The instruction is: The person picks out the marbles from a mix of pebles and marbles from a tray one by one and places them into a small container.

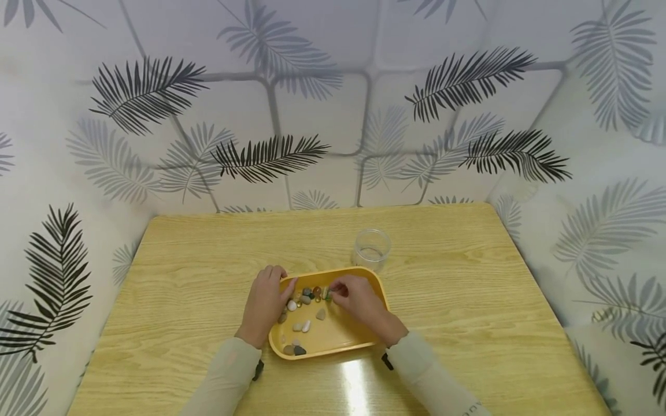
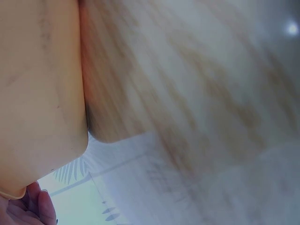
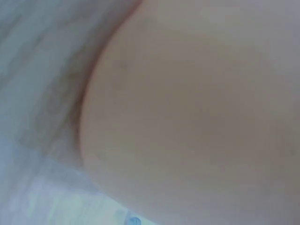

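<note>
The right hand has its fingers bent and their tips near together, beside a small green and pale striped stone; I cannot tell whether it has hold of this stone or only touches it. The left hand grips the far left corner of a shallow yellow tray with rounded corners, its thumb over the rim and its other fingers on the outer side. Inside the tray, along the far wall and to the left of the right hand, there is a loose group of small stones, among them a shiny orange-brown stone and, nearer the left wall, a rounded white stone. A beige three-cornered stone lies apart, and closer to the person an oblong white stone is just beside a pale beige stone. At the near left corner, a dark grey stone lies with others. Just behind the tray's far right part stands a clear round cup. All this is on a light yellow wood-grain table, before a pale backdrop with black and grey leaves.
</note>
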`<state>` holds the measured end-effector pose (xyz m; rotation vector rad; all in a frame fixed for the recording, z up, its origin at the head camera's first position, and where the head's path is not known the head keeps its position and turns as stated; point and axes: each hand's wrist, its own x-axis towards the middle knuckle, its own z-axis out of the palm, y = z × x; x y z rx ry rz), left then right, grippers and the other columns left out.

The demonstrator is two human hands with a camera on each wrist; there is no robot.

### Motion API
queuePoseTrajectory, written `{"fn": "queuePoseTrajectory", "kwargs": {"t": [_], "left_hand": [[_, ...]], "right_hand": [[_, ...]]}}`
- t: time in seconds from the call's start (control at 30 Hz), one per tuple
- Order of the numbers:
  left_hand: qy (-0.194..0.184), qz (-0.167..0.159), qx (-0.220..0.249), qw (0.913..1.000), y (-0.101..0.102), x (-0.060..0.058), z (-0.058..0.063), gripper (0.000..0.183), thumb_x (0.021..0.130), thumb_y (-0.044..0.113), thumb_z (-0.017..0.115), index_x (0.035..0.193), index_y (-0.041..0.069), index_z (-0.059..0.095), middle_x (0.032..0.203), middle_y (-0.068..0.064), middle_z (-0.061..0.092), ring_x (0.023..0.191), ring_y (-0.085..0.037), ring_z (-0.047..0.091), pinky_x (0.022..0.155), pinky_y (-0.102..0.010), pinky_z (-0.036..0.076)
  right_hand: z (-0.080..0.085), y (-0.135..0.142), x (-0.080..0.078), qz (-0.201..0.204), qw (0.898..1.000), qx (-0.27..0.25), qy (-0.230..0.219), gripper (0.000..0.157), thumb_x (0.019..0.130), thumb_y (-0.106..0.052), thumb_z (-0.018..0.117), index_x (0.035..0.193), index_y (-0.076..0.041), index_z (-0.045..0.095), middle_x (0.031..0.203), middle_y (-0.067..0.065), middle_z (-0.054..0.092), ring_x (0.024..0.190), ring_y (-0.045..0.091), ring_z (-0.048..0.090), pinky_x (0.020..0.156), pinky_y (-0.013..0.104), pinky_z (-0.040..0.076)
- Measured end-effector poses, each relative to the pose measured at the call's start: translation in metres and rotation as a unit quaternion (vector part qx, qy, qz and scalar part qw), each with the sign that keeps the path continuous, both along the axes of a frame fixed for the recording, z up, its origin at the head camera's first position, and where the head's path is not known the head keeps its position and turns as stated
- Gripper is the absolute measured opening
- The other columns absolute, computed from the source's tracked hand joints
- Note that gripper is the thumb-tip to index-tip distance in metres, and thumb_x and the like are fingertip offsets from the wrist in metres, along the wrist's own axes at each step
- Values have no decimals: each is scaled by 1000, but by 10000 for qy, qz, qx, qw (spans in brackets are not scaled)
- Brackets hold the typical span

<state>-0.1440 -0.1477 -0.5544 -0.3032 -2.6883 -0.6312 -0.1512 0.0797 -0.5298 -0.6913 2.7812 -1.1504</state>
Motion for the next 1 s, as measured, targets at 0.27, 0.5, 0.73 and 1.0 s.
{"fn": "queuePoseTrajectory", "kwargs": {"t": [0.27, 0.5, 0.73, 1.0], "left_hand": [[-59, 29, -7, 10000, -1, -1, 0, 26, 90, 32, 62, 92, 7, 54, 80, -2, 48, 67, -16, 41, 61, -29, 38], [-50, 18, -41, 10000, -1, 0, 0, 26, 90, 32, 62, 92, 7, 54, 80, -2, 47, 66, -16, 40, 59, -28, 37], [28, 4, 11, 10000, 0, 0, 0, 24, 89, 30, 64, 91, 7, 55, 80, -2, 48, 67, -15, 42, 60, -28, 39], [-43, 6, -14, 10000, -1, -1, -1, 26, 89, 32, 62, 92, 7, 54, 79, -1, 46, 66, -15, 39, 58, -28, 37]], "right_hand": [[9, 6, -7, -46, 9998, -54, 207, 5, 85, -12, 69, 89, -10, 68, 79, -5, 63, 69, 5, 57, 62, 20, 47], [23, 16, -15, -256, 9994, -221, 13, 5, 86, -12, 67, 91, -12, 68, 82, -5, 61, 70, 6, 57, 63, 22, 48], [27, 33, -26, -633, 9975, -301, 59, 7, 87, -15, 67, 92, -11, 69, 81, -6, 62, 71, 6, 57, 65, 22, 49], [30, 50, -39, -1033, 9938, -368, 168, 10, 88, -16, 65, 94, -10, 69, 82, -2, 64, 73, 11, 59, 67, 27, 50]]}}
